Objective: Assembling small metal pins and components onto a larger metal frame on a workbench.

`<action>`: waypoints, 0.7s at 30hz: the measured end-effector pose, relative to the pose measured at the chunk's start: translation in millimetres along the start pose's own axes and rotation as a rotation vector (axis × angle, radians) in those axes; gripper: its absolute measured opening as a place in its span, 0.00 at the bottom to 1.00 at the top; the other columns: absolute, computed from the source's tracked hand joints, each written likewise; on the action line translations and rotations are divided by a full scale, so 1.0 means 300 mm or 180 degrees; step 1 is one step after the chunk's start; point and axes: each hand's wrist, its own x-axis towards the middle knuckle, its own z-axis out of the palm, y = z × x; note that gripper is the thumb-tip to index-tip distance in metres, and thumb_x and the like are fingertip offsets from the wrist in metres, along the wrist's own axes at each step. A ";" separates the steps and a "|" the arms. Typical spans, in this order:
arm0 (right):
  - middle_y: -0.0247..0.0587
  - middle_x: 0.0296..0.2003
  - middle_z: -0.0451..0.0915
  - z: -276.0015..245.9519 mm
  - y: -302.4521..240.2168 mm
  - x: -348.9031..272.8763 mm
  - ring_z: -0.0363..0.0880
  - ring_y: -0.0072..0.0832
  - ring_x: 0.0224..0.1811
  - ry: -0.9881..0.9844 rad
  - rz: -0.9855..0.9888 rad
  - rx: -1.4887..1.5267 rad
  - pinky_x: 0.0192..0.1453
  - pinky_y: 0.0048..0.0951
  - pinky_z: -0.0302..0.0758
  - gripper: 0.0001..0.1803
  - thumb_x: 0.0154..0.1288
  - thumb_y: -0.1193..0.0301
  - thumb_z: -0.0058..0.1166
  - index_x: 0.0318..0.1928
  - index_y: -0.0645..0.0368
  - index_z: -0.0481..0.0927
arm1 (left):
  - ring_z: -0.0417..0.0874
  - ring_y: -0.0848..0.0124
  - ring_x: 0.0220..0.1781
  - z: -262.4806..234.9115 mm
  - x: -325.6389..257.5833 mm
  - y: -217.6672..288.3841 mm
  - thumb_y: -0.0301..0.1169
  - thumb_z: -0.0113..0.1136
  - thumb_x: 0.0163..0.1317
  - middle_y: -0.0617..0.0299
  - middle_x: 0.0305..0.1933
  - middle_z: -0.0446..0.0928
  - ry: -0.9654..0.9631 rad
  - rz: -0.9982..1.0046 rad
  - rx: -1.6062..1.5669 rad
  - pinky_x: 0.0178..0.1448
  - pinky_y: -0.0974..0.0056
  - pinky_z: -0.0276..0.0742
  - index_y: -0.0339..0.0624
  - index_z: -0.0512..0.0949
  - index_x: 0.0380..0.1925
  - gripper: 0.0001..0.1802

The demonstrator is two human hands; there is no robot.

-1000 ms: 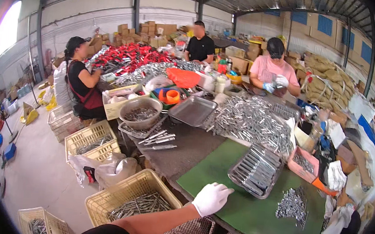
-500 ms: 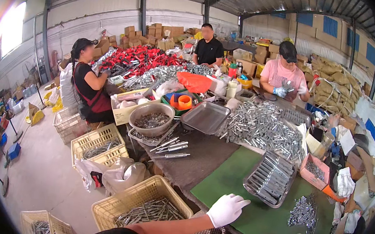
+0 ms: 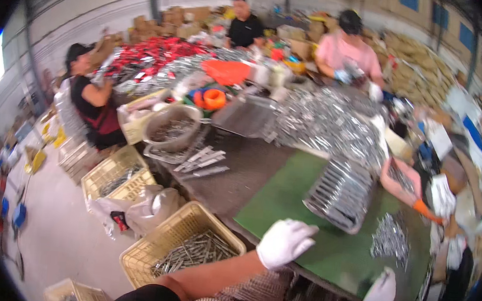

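My left hand (image 3: 285,244), in a white glove, is over the near edge of the green mat (image 3: 271,196). Its fingers are stretched out and slightly bent, with nothing seen in them. At the mat's near right edge is my right hand (image 3: 380,292), also gloved in white; blur hides how its fingers are set. Just beyond it lies a heap of small metal parts (image 3: 391,239). A metal tray (image 3: 355,224) holding a row of silver cylindrical pieces stands on the mat, beyond both hands.
Silver metal pieces (image 3: 329,124) are heaped behind the tray. A pink box (image 3: 418,186) of small parts stands at the right. To the left are a bowl (image 3: 150,134) and a yellow crate (image 3: 134,261) of metal rods. Three people work around the table.
The whole view has shifted and blurred as my head moved. More of my right hand and its wrist now shows, farther up on the mat. My left hand's fingers are somewhat more bent.
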 end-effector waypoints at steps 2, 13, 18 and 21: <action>0.49 0.42 0.85 0.023 0.005 -0.001 0.84 0.44 0.45 0.0040 0.0018 0.0126 0.53 0.39 0.77 0.12 0.65 0.73 0.52 0.47 0.60 0.83 | 0.83 0.58 0.41 -0.021 0.014 0.039 0.32 0.63 0.58 0.55 0.42 0.81 -0.0093 0.0276 0.0185 0.47 0.57 0.78 0.39 0.79 0.52 0.21; 0.45 0.29 0.80 -0.030 -0.040 -0.013 0.80 0.44 0.29 0.0146 -0.0445 -0.0042 0.33 0.39 0.75 0.13 0.56 0.77 0.59 0.43 0.54 0.82 | 0.81 0.59 0.45 0.206 0.597 -0.112 0.31 0.57 0.58 0.58 0.43 0.79 -0.0157 0.1097 0.1148 0.48 0.54 0.76 0.44 0.79 0.46 0.14; 0.42 0.26 0.78 -0.038 -0.028 -0.016 0.79 0.43 0.28 0.0059 -0.0410 0.0060 0.32 0.40 0.73 0.15 0.53 0.77 0.59 0.44 0.52 0.81 | 0.80 0.56 0.45 0.286 0.651 -0.147 0.34 0.61 0.59 0.57 0.41 0.76 -0.0925 0.0901 0.1592 0.49 0.53 0.76 0.47 0.79 0.40 0.10; 0.42 0.25 0.77 -0.038 -0.031 -0.007 0.78 0.42 0.27 -0.0019 -0.0343 0.0034 0.31 0.40 0.72 0.17 0.51 0.76 0.59 0.44 0.52 0.81 | 0.79 0.56 0.44 0.314 0.672 -0.174 0.31 0.62 0.57 0.57 0.40 0.75 -0.0967 0.0920 0.1706 0.48 0.53 0.76 0.46 0.80 0.37 0.07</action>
